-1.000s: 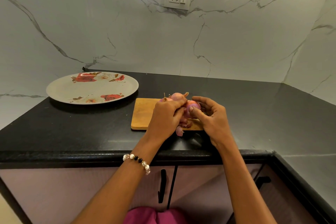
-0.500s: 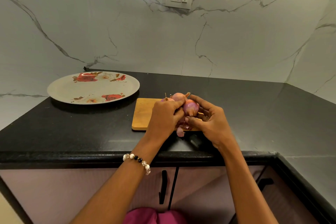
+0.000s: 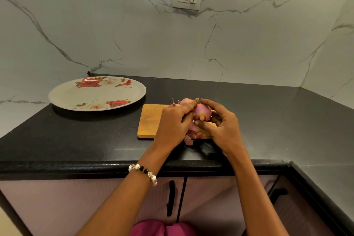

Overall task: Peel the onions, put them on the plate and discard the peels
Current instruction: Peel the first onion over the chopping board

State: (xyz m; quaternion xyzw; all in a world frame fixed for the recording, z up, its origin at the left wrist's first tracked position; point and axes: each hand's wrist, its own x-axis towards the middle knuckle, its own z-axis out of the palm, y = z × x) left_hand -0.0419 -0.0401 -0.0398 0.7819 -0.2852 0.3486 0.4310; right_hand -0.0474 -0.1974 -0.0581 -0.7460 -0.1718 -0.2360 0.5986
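Two hands are meeting over the near right part of a wooden cutting board (image 3: 148, 120), both curling around one pinkish onion (image 3: 203, 113) that is being held just above the wood. The left hand (image 3: 175, 123) is gripping the onion's left side with its fingers folded in; the right hand (image 3: 223, 128) is cupping it from the right, thumb lying across the bottom and forefinger arching over the top. Another onion (image 3: 186, 101) is sitting behind the hands at the board's far edge, partly hidden. Loose peels (image 3: 191, 136) are lying under the hands at the board's near edge, one piece spilling over it onto the black counter (image 3: 86, 136).

A flowered plate (image 3: 95, 93) is resting at the far left of the counter, well apart from the board, its left rim reaching the counter's left edge, with bare dark counter stretching between plate and board. More bare counter is running to the right of the board toward the corner. A beaded bracelet (image 3: 144, 173) is circling the left wrist above the counter's front edge.
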